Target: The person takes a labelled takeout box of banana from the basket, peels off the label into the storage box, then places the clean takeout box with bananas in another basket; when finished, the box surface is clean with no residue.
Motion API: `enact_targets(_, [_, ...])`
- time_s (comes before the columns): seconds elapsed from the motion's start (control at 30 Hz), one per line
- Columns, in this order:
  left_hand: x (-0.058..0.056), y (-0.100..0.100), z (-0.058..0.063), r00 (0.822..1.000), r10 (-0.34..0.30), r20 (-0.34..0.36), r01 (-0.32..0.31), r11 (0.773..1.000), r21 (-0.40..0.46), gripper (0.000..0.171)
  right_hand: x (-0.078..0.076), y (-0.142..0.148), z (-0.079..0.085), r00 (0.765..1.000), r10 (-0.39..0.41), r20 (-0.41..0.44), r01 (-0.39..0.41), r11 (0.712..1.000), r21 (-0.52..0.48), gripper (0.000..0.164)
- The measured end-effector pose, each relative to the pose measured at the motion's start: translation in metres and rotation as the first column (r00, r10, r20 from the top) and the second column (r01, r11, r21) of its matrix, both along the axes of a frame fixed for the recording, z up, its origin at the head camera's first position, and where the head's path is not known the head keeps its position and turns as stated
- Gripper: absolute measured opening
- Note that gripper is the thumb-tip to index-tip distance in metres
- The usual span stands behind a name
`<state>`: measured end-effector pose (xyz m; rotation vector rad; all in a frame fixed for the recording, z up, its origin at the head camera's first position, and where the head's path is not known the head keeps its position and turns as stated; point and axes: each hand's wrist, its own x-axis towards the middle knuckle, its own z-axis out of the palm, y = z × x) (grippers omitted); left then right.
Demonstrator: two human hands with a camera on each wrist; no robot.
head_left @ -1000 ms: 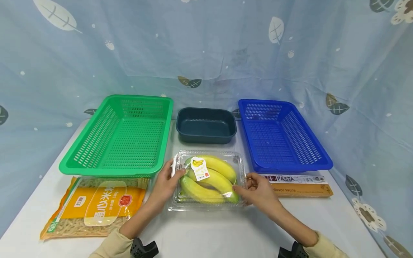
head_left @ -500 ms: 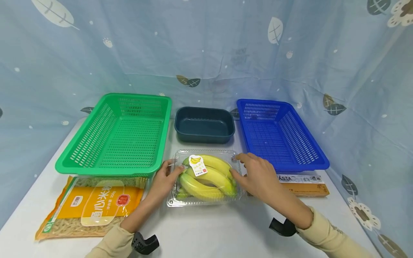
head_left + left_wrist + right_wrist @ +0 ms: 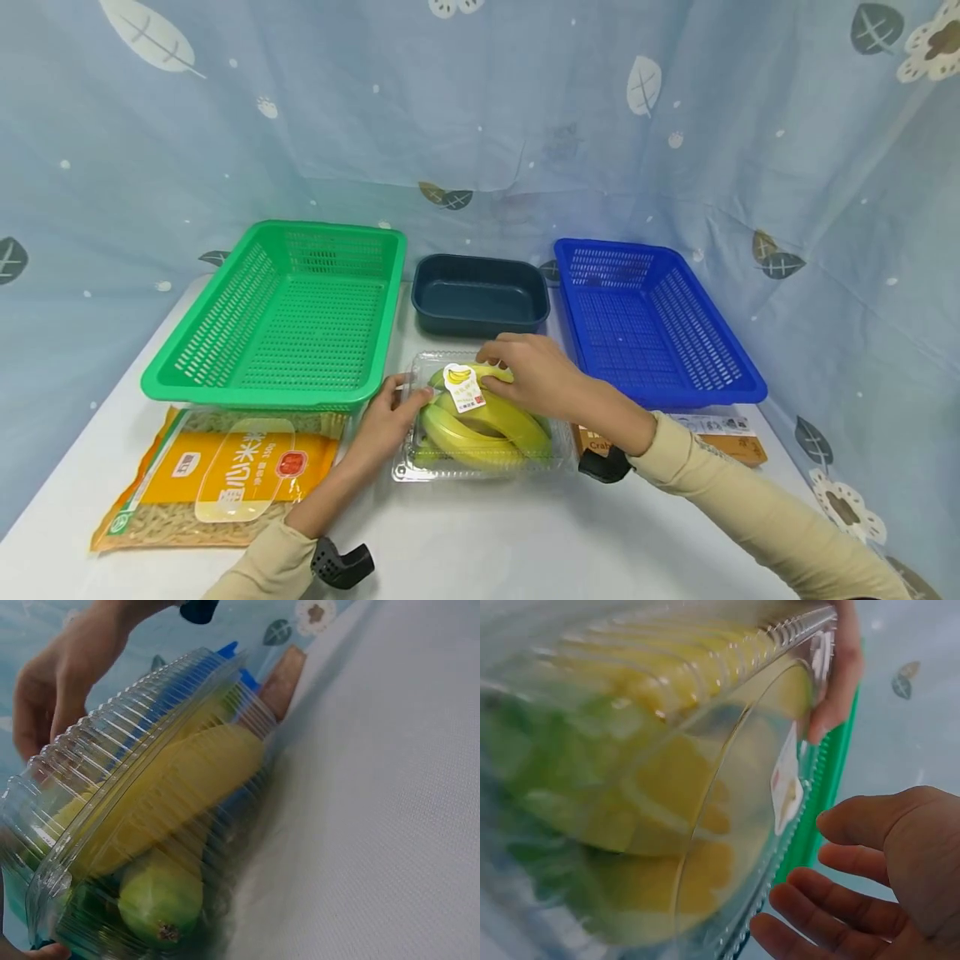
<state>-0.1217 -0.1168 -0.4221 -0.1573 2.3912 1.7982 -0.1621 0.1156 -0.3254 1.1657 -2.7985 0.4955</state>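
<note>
A clear plastic clamshell box [image 3: 551, 471] stands at the front middle of the table. Inside lie several yellow bananas [image 3: 468, 446] with greenish ends, and a white banana label [image 3: 465, 387] sits on the lid. My left hand [image 3: 381, 429] grips the box's left edge, its thumb on top of the lid. Over the upper right of the lid hovers my right hand [image 3: 538, 377], thumb and fingers loosely bent with nothing between them. In the right wrist view, the right hand's fingers [image 3: 847, 900] are spread a little, close beside the lid.
Behind on the left is a green basket [image 3: 262, 396], with an orange bag of pasta [image 3: 225, 475] in front. A dark teal bin [image 3: 480, 321] stands at the back middle. At right is a blue basket [image 3: 667, 392], with a pasta box [image 3: 727, 442] before it, partly behind the right arm.
My right hand has let go of the clamshell box's right side and moved up and left over the lid. The left hand keeps its grip on the left edge.
</note>
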Motion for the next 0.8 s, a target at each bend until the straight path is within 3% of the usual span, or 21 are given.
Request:
enact_targets(0.2, [0.001,0.001,-0.002,1.000,-0.003,-0.002,0.003,1.000,0.018,0.062,-0.010,-0.020,-0.001,0.999,0.028,0.036,-0.032,0.995,0.096,0.024])
enact_targets(0.47, [0.002,0.001,-0.003,1.000,-0.012,-0.012,0.013,0.999,0.040,0.063,-0.020,-0.040,0.000,0.997,0.082,-0.017,-0.076,0.971,0.227,0.020])
enact_targets(0.67, [0.001,-0.001,-0.004,1.000,0.003,0.004,-0.003,1.000,0.018,0.063,-0.022,-0.047,-0.003,0.992,0.124,-0.029,-0.115,0.970,0.213,0.006])
enact_targets(0.8, [0.000,-0.001,-0.004,1.000,0.001,0.007,-0.001,1.000,0.023,0.064,-0.023,-0.048,-0.004,0.990,0.140,-0.025,-0.133,0.974,0.186,0.008])
